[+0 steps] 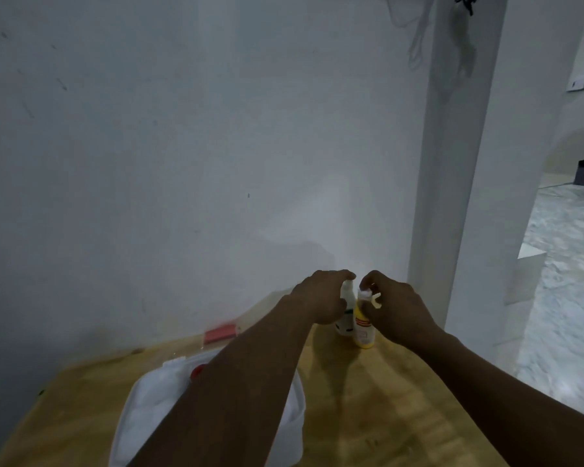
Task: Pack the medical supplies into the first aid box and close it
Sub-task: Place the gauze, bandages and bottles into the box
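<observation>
Yellow bottle (363, 328) and white bottle (346, 311) upright, touching, at far edge of wooden counter (402, 399) — right hand (395, 308) curled on yellow, left hand (321, 298) on white, probably for lifting both. White first aid box (155, 396) nearer, beneath left forearm — lid state unclear.
</observation>
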The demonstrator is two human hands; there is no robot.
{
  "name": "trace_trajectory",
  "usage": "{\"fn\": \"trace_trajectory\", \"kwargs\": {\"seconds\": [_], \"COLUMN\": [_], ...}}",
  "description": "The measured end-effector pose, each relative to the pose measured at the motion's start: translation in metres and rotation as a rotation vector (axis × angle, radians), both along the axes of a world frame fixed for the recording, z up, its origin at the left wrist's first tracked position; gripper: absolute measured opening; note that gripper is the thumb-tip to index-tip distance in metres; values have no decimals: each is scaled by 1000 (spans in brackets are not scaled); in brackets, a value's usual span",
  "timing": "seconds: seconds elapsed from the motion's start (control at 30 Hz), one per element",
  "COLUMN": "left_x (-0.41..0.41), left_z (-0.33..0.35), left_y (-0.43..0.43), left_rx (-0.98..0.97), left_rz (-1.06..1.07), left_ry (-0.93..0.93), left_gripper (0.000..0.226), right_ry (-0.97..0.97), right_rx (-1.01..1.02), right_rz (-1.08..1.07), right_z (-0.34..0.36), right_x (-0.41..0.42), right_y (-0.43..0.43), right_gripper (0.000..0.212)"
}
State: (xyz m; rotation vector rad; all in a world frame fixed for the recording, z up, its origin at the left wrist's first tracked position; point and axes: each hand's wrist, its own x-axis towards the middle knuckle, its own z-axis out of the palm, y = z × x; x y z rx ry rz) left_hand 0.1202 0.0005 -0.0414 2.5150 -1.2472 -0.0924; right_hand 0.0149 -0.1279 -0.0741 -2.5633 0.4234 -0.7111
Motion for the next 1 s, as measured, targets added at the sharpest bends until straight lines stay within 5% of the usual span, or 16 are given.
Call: {"fn": "trace_trajectory", "kwargs": {"seconds": [0.23,0.73,1.0], "left_x": [0,-28,-40], "left_z": [0,93,96], "left_y": [10,119,177], "left_rx": [-67,-407,-410], "left_rz": [85,172,229], "left_ry": [-140,-180,-159], "left_gripper": [27,23,23], "right_ry": [-55,-314,-298], "right_rx": [-2,-48,4], "right_rz": [-15,95,222], "right_z": [-5,98,102], "right_x": [-8,-50,-54], "right_y": [3,78,139], "right_gripper": [27,23,20]}}
